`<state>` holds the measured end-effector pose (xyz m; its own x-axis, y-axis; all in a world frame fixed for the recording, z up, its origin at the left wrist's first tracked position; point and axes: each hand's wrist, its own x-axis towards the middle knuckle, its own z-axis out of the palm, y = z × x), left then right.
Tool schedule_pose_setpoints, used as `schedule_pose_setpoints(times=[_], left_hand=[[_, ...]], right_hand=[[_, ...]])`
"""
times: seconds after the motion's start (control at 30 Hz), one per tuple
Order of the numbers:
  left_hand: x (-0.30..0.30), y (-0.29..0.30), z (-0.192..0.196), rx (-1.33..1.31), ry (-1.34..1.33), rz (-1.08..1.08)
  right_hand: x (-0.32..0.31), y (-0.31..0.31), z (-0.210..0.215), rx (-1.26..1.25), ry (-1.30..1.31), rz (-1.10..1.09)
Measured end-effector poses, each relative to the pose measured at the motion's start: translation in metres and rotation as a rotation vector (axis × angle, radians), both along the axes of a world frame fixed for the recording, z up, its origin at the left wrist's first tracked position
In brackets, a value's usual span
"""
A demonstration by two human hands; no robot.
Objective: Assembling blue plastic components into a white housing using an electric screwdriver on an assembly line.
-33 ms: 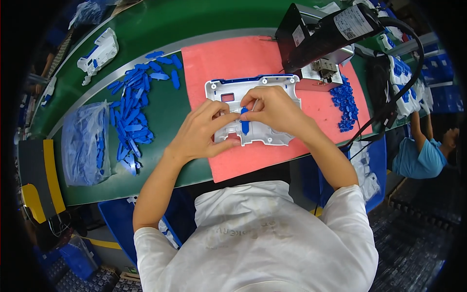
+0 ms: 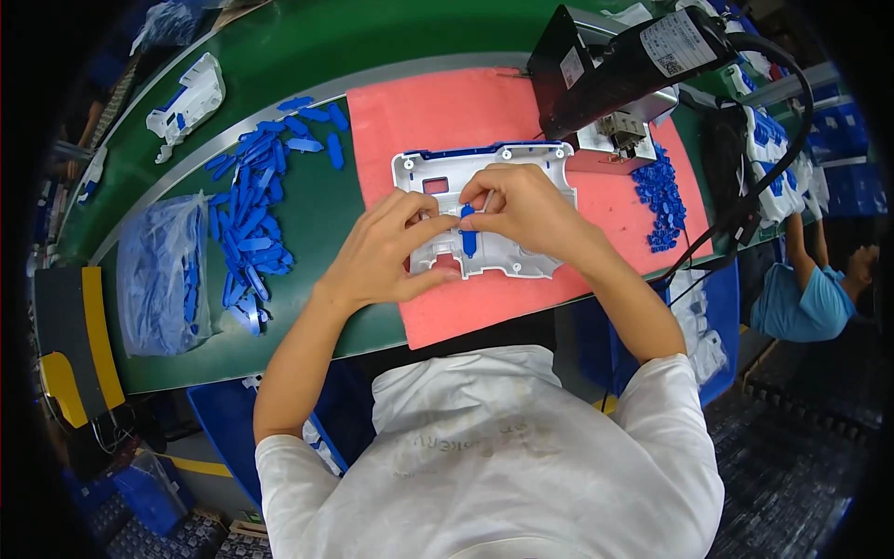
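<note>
A white plastic housing shell (image 2: 424, 174) lies with its hollow inside up on the pink mat, its far edge trimmed in dark blue. Lengthwise inside it is a blue plastic strip (image 2: 469, 244), partly covered by fingers. The thumb and index finger of my right hand (image 2: 526, 210) are closed on the strip's far part. My left hand (image 2: 382, 247) curls around the shell's left side, thumb low near its front edge and index fingertip beside the strip. What the other left fingertips touch is hidden.
Blue strips (image 2: 256, 205) lie heaped left of the pink mat (image 2: 382, 121), beside a clear plastic bag (image 2: 163, 275). Small blue parts (image 2: 659, 200) are piled at right. A black machine (image 2: 633, 65) with a cable stands behind. Another person (image 2: 805, 293) is at far right.
My hands, the shell and the strip hold the same position. The other white part, on the green surface at the far left, has shifted very slightly left.
</note>
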<state>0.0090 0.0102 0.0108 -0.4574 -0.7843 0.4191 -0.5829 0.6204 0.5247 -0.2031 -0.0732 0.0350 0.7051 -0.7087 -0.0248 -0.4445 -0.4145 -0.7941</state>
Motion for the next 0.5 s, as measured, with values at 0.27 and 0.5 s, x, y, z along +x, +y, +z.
schedule_pose_setpoints(times=[0.27, 0.5], left_hand=[[-0.004, 0.005, 0.001, -0.036, -0.058, -0.05], [-0.006, 0.007, -0.001, -0.075, -0.076, -0.035]], right_hand=[[0.001, 0.001, -0.006, -0.194, -0.025, 0.02], [-0.003, 0.011, -0.005, -0.151, 0.003, -0.043]])
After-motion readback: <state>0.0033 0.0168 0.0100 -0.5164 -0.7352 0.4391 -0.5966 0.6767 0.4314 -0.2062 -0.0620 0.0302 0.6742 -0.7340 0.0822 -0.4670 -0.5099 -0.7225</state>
